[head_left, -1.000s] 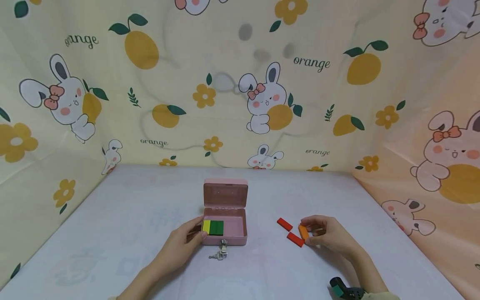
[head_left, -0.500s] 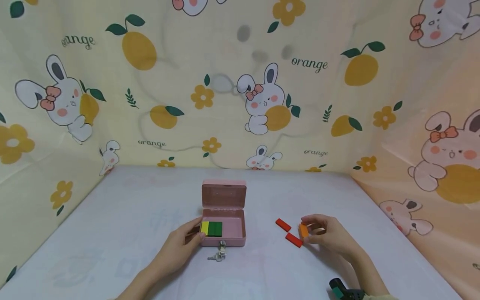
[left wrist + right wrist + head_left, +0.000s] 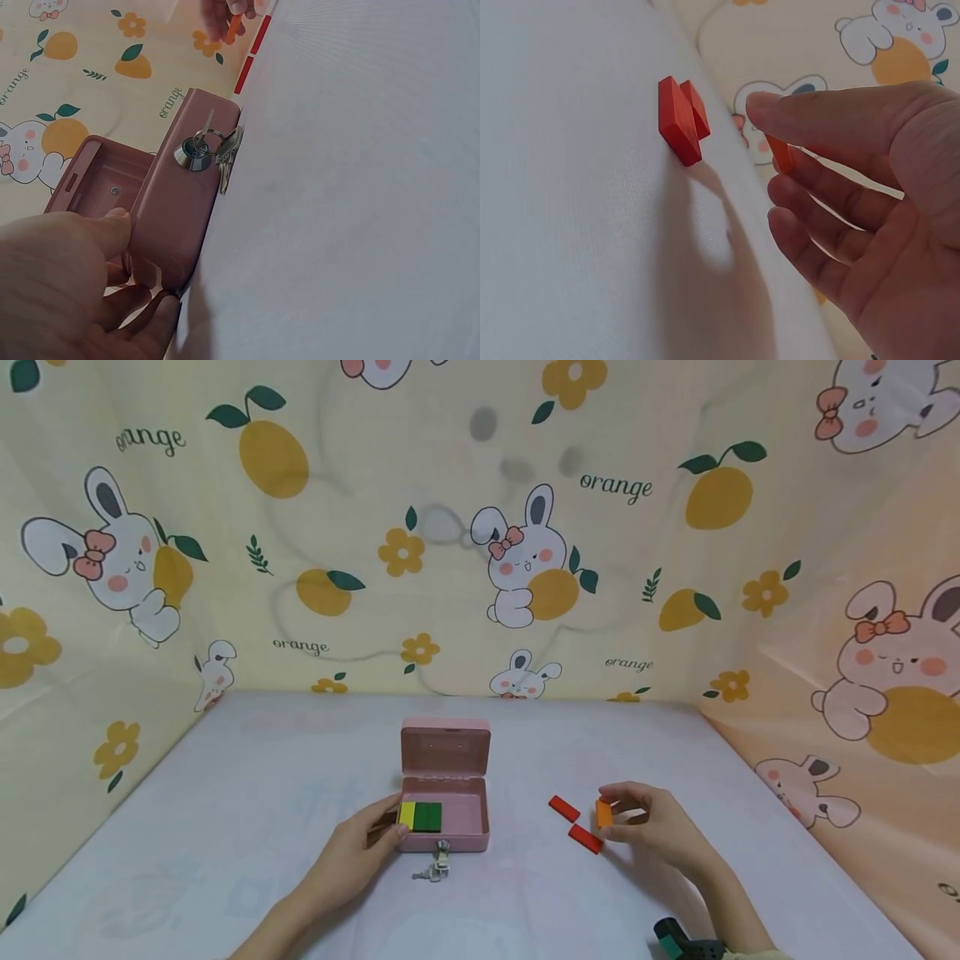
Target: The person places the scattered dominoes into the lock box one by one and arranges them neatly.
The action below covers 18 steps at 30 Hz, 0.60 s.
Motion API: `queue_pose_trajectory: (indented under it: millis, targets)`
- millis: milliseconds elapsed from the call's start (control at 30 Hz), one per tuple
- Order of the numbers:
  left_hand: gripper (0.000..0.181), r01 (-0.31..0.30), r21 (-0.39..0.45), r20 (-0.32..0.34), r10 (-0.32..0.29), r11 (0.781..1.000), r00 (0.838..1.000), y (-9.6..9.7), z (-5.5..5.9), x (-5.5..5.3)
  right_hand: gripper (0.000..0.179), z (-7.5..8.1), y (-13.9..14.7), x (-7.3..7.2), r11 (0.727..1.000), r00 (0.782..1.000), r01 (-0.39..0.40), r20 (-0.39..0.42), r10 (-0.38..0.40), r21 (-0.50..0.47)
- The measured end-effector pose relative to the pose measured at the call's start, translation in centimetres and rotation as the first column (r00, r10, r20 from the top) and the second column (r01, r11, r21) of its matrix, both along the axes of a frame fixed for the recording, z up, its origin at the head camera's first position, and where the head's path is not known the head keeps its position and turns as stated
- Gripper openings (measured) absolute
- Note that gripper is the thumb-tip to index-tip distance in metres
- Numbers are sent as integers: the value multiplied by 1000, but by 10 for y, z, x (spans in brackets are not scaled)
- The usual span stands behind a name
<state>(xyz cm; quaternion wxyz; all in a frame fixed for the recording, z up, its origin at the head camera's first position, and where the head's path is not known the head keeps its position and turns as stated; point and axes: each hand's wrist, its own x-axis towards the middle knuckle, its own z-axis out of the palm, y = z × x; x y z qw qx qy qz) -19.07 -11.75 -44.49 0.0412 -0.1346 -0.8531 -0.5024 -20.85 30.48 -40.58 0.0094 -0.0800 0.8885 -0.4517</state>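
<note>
A small pink lock box (image 3: pixel 468 843) stands on the table with its lid (image 3: pixel 445 752) raised. One yellow block (image 3: pixel 407 815) and green blocks (image 3: pixel 428 817) lie side by side in its left part. My left hand (image 3: pixel 354 853) grips the box's left side, thumb at the rim and fingers against the outer wall, as the left wrist view shows. Between thumb and fingertips my right hand (image 3: pixel 652 827) pinches an orange block (image 3: pixel 603 814), held above the table in the right wrist view. Two red blocks (image 3: pixel 564 808) lie just left of that hand.
Keys (image 3: pixel 229 146) on a ring hang from the lock (image 3: pixel 193 154) on the box's front. A black and green device (image 3: pixel 682 942) is at the right wrist. Patterned cloth walls (image 3: pixel 337 527) enclose the white table (image 3: pixel 525 910) at the back and sides.
My right hand has raised the orange block slightly off the table, turning it more upright. The left hand keeps its grip on the box. The whole head view has shifted a little.
</note>
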Motion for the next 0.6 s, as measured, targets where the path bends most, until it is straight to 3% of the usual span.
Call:
queue_pose_trajectory:
  millis: [600]
  targets:
    - [51, -27, -28, 33, 28, 999, 999, 1, 0, 0, 56, -2, -7, 3, 999, 996, -26, -88, 24, -30]
